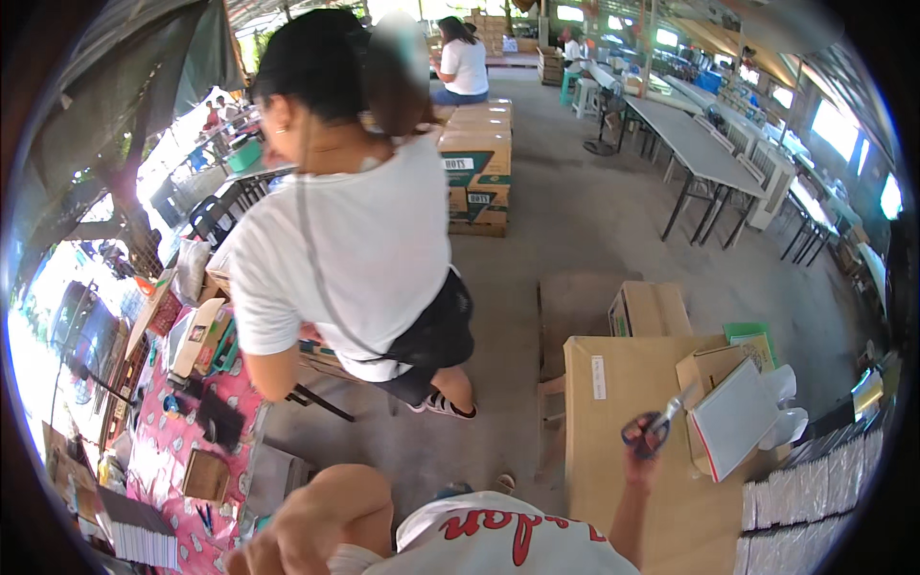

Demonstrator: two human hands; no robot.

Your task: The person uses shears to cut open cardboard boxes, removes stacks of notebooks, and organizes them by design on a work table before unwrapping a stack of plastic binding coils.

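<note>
In my right hand [641, 465] is a pair of scissors [675, 406], its dark handles in my fingers and its blades pointing away and to the right. The scissors are over a large brown cardboard surface [613, 460], beside a small open carton [707, 371] with a white pad or stack of sheets [736, 416] leaning on it. My left hand [273, 544] is low at the left, in front of my bent arm. Its fingers are blurred and partly cut off by the picture's edge, near the table with the pink patterned cover [251, 419].
A person in a white shirt [355, 249] stands close ahead, turned away. Behind them are stacked cartons [479, 153]. Plastic-wrapped stacks [815, 489] are at the right. A long grey table [700, 144] stands farther back. A brown box [205, 476] lies on the pink cover.
</note>
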